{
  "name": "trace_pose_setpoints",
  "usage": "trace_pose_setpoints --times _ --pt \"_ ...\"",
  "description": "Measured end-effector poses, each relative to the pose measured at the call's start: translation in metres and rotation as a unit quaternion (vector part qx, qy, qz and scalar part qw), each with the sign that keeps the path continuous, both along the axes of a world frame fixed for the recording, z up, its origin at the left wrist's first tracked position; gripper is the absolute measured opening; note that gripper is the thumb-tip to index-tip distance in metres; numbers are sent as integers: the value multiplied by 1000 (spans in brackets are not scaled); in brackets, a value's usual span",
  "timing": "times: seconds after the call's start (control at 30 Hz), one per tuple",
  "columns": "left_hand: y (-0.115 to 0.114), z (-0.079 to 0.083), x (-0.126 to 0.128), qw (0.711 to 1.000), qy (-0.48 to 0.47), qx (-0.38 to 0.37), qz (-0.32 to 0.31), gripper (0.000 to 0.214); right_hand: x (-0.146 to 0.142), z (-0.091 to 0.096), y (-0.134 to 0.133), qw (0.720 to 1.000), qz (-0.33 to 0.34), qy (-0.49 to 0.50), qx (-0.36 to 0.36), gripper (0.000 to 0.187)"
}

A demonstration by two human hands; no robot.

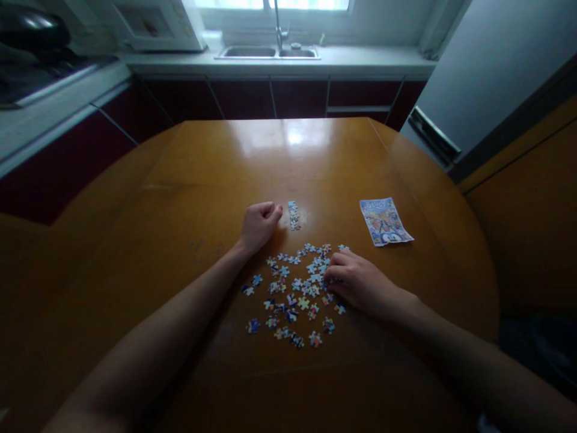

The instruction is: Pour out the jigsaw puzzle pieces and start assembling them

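Note:
Loose jigsaw puzzle pieces (303, 303) lie scattered on the wooden table, in blue, white, purple and mixed colours. My right hand (356, 278) is at the right edge of the pile, its fingers curled down and pinched on a puzzle piece that they mostly hide. Other pieces lie right beside its fingertips. My left hand (261, 225) rests on the table above the pile, closed in a fist with nothing visible in it. Just right of that fist is a narrow upright strip of joined puzzle pieces (293, 215), apart from the hand.
A creased picture sheet (386, 221) lies on the table (216, 174) to the right. Beyond the table's far edge are a counter (360, 57) with a double sink (250, 52), a stove at the left and a fridge (487, 72) at the right.

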State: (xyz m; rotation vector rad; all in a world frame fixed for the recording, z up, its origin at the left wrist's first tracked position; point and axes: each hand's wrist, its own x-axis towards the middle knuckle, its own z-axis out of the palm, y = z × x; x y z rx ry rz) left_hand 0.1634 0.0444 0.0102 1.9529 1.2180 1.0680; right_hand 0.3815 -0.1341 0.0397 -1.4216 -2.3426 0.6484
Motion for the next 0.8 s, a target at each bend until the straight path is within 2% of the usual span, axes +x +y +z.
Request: trace_pose_setpoints --times 0.1,0.27,0.43,0.6,0.8 --pt "-1 2 1 1000 1 -1 -1 44 -1 4 -1 1000 1 -21 -1 8" --pt "-3 5 1 1000 1 -3 0 44 1 8 -1 999 23 -9 -25 16" --pt "-2 4 2 1000 -1 -2 1 44 8 11 3 999 -36 7 -13 13" --pt "-1 3 1 1000 1 2 -2 44 10 9 4 999 -39 6 -6 12" --pt "-3 6 2 1000 3 -1 -1 44 17 9 6 996 -91 1 23 17"
